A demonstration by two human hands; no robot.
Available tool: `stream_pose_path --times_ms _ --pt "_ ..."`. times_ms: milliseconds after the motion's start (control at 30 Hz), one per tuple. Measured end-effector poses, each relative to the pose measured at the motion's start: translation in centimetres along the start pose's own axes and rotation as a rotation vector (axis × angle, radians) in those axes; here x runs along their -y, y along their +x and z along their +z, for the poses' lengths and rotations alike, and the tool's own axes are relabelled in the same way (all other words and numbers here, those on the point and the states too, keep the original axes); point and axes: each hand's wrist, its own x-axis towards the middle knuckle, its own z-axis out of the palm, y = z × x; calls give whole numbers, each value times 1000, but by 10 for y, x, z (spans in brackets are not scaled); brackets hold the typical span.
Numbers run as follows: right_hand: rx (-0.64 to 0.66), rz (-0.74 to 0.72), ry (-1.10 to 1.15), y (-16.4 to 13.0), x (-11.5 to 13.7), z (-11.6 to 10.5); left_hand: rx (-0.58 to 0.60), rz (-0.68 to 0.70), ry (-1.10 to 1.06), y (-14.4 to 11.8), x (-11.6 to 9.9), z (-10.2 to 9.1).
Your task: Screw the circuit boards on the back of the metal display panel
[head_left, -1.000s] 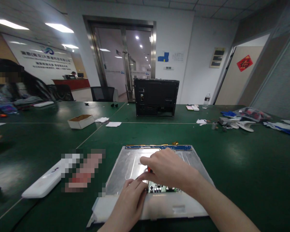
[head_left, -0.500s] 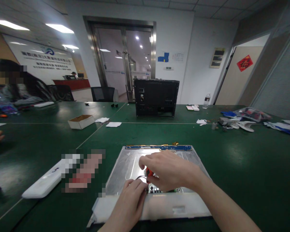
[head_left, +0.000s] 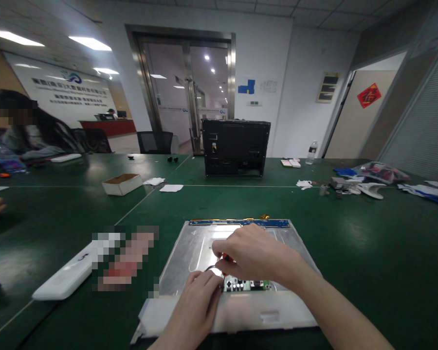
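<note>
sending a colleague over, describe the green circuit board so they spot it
On the green table, find the silvery panel. Just right of the left hand sits the circuit board, green with round silvery parts, unlike the blue strip along the panel's far edge.

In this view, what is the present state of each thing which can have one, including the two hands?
Right hand: closed around the red-handled tool
Red-handled tool: gripped, tip hidden
Left hand: curled, at the left end of the circuit board
Circuit board: exposed, partly hidden
Display panel: flat, metal back up
Black monitor casing: upright
White box: open-topped
Clear bottle: upright
Ceiling lights: on
</note>
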Motion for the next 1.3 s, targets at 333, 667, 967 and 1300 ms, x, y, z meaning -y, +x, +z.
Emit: stream_pose_path --times_ms 333,667,967,1300 --pt "-31 -58 86 -4 -1 3 -27 23 1 -1 2 3" --pt "-8 28 10 1 0 2 -16 4 -6 -3 3 4" --pt "-27 -35 79 0 -1 3 13 -18 -4 -2 3 3" --pt "-10 12 1 3 0 0 -15 2 6 -3 3 3"
